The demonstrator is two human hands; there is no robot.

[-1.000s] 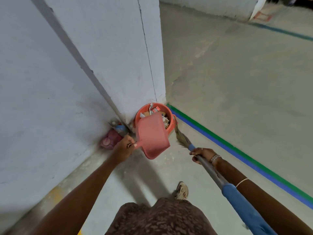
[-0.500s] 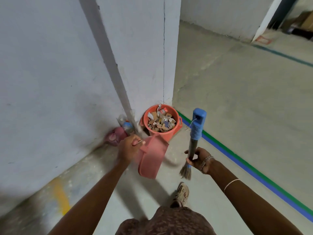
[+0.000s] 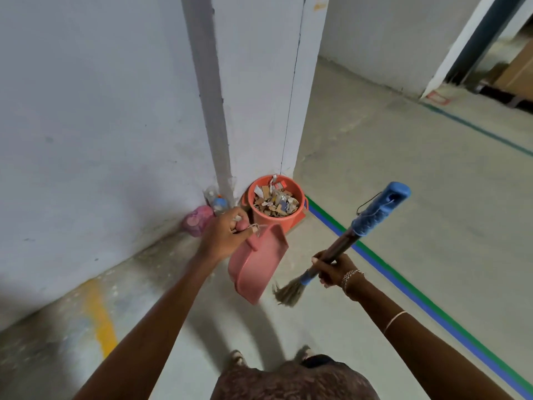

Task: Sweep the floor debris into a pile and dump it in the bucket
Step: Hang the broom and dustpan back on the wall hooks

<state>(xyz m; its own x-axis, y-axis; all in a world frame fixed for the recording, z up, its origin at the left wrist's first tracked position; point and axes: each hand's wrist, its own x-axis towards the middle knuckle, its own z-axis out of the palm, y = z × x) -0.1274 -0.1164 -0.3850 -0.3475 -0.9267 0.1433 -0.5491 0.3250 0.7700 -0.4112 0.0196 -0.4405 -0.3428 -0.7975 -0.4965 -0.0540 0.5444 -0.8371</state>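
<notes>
An orange bucket [image 3: 294,217] full of paper and cardboard scraps [image 3: 275,201] stands on the floor against the corner of a white pillar. My left hand [image 3: 223,236] grips the handle of a pink dustpan [image 3: 256,264], which hangs tilted mouth-down just in front of the bucket. My right hand [image 3: 334,268] grips the shaft of a short broom [image 3: 350,241]; its bristles [image 3: 288,293] point down near the dustpan's lip and its blue handle end points up to the right.
A pink bag [image 3: 196,220] and a plastic bottle [image 3: 219,203] lie in the wall corner left of the bucket. Green and blue floor tape [image 3: 403,281] runs diagonally on the right. A yellow mark [image 3: 99,316] is on the floor at left. My shoes [image 3: 238,357] show below.
The dustpan came off the bucket rim and swung down to hang in front of it. The broom flipped from bristles-up at the bucket to bristles-down, handle up.
</notes>
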